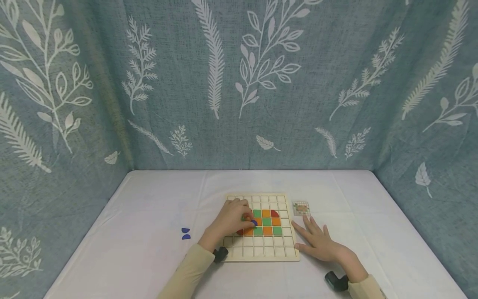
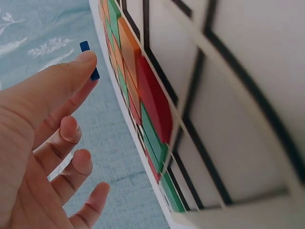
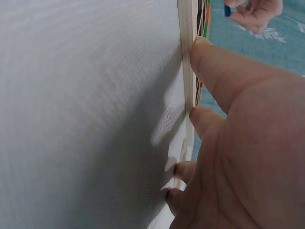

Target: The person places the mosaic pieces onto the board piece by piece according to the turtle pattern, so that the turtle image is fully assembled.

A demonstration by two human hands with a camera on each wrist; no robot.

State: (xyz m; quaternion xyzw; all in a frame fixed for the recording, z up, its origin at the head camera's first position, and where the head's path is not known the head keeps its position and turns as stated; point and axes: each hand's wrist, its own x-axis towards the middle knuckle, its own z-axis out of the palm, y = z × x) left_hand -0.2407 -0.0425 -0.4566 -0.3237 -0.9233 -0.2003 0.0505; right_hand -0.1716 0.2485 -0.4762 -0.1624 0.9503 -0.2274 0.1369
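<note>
My left hand [image 1: 231, 216] pinches a small blue half-round tile [image 2: 95, 75] between thumb and index finger, its other fingers loosely bent. It is held above a wooden grid board [image 1: 261, 252], apart from the tiles below. In the board's middle rows lie orange tiles [image 1: 266, 213], green tiles [image 1: 267, 221] and red curved-edge tiles [image 1: 274, 214]; my hand hides some at the left. My right hand [image 1: 317, 243] lies spread at the board's right side. In the right wrist view its thumb and a finger touch the board's wooden edge [image 3: 187, 71].
Two blue half-round tiles [image 1: 186, 237] lie on the white tablecloth [image 1: 149, 257] left of the board. A small printed card [image 1: 300, 208] sits by the board's upper right corner. Blue-green leaf-patterned curtains [image 1: 239, 104] enclose the table's back and sides.
</note>
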